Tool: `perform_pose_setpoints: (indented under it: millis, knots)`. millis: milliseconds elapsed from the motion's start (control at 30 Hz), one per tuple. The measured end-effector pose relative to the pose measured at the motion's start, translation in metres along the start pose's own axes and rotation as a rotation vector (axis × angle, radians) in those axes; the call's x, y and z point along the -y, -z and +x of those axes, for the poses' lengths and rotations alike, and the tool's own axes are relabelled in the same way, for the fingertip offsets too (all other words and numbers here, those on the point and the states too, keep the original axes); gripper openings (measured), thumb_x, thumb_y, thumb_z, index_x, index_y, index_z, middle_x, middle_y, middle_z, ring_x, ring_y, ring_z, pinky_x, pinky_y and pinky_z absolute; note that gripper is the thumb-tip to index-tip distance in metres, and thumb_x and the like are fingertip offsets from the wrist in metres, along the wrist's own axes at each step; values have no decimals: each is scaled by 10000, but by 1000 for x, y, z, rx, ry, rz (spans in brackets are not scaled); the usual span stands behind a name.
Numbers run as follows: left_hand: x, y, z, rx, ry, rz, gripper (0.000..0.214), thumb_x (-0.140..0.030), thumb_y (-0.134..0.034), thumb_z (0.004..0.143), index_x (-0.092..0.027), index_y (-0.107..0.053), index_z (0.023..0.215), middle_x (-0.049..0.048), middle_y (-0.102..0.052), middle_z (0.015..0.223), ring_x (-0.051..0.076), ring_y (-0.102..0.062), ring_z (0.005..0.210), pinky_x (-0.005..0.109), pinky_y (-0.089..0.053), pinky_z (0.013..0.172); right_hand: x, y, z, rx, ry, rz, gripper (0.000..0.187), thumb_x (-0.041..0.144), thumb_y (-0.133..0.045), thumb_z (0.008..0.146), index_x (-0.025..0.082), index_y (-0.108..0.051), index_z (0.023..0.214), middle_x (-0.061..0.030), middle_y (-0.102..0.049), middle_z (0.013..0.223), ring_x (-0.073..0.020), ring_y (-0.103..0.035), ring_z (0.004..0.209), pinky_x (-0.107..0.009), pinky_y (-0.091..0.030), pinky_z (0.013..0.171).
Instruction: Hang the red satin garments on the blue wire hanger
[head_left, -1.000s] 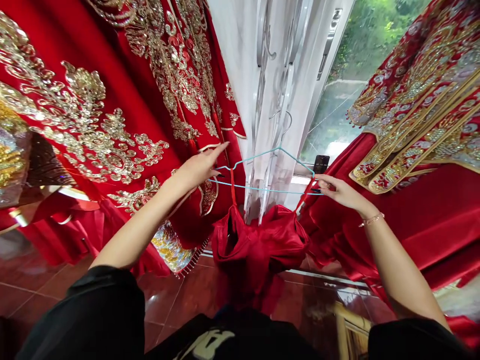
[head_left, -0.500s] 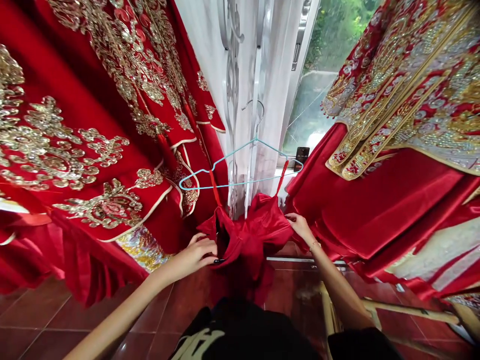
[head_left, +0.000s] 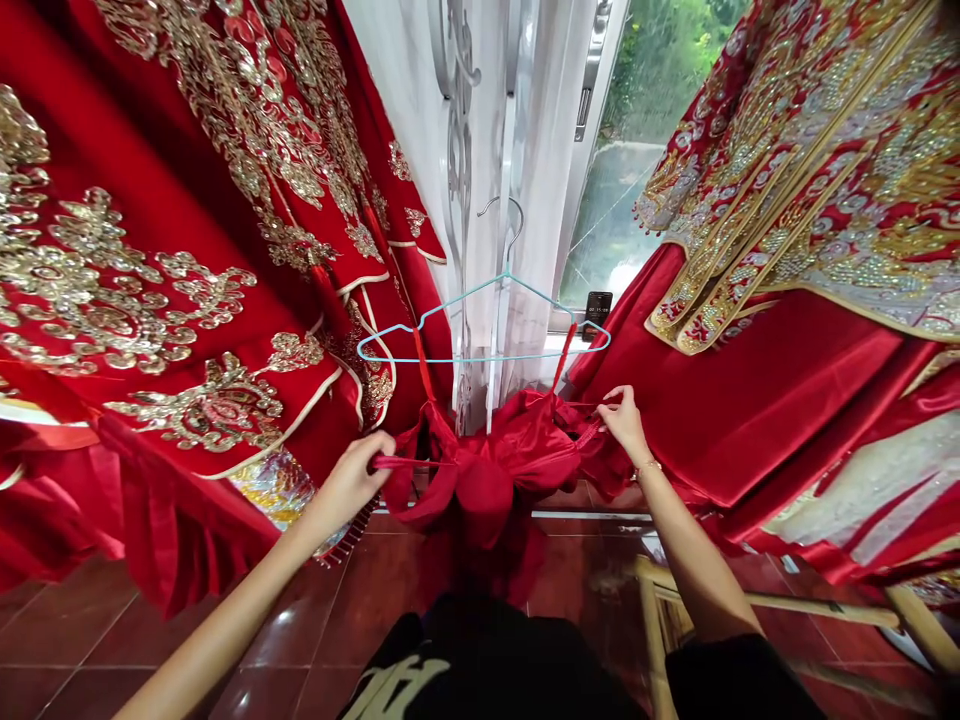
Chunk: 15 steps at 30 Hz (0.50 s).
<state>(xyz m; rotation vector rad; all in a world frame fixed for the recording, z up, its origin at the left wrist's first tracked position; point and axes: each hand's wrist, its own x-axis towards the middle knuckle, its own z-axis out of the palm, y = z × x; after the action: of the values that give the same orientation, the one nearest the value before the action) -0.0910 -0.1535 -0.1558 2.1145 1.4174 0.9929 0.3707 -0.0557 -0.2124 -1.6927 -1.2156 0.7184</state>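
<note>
**Left hand** (head_left: 346, 483): raised at the left side of the garment, with the wrist slightly bent and the fingers curled inward. The left forearm (head_left: 225, 610) rises from the lower left.

**Left grip:** closed; thumb and fingers pinch a thin red strap (head_left: 412, 462) that runs sideways from the garment.

**Right hand** (head_left: 622, 420): raised at the upper right of the garment, with the fingers pointing up and left. The right forearm (head_left: 697, 560) rises from the lower right and wears a thin gold bracelet (head_left: 649, 467) at the wrist.

**Right grip:** closed to a narrow pinch between thumb and forefinger on a narrow red band (head_left: 589, 408) of the garment.

**Garment:** a red satin garment (head_left: 487, 470) hangs bunched between the hands, directly below the hanger, on two red shoulder straps (head_left: 424, 370).

**Hanger:** a teal wire hanger (head_left: 480, 358) sits level, with its hook up, in front of a white sheer curtain (head_left: 540, 200).

**Left of hanger:** a red robe with gold embroidery (head_left: 150, 170).

**Right of hanger:** a second embroidered red robe (head_left: 780, 190).

**Background:** a window (head_left: 645, 120) with a black phone (head_left: 598, 310) upright at its lower edge.

**Below:** a red-brown tile floor (head_left: 360, 610) and a wooden frame (head_left: 652, 640).
</note>
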Motion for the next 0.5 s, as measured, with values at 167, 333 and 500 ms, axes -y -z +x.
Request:
perform_pose_setpoints:
  millis: [167,333,500]
  knots:
    - [6,-10,4,-676,58,-73,162,-313,-628,820,-205,-591,934,47,-616,979,193,-592,923,367,-492,914,8,-8,-32,145,57,527,371,451,-535,769,303,-409,1085,-62,-749,967,-262,-752,926,-482,-581,885]
    - [13,-18,8,-914,183,-156,180,-355,-685,765,-184,-664,818,47,-603,858,219,-615,871,360,-541,744,10,-15,-56,82,327,515,558,422,-520,827,322,-356,1351,-142,-598,1429,-266,-592,1337,-510,-467,1121]
    - [29,-4,18,-967,122,-255,204,-375,-675,791,-197,-580,819,44,-667,858,242,-680,878,437,-604,778,25,3,-42,-131,497,320,987,412,-600,834,328,30,1589,-165,-471,1554,-251,-488,1437,-486,-462,1139]
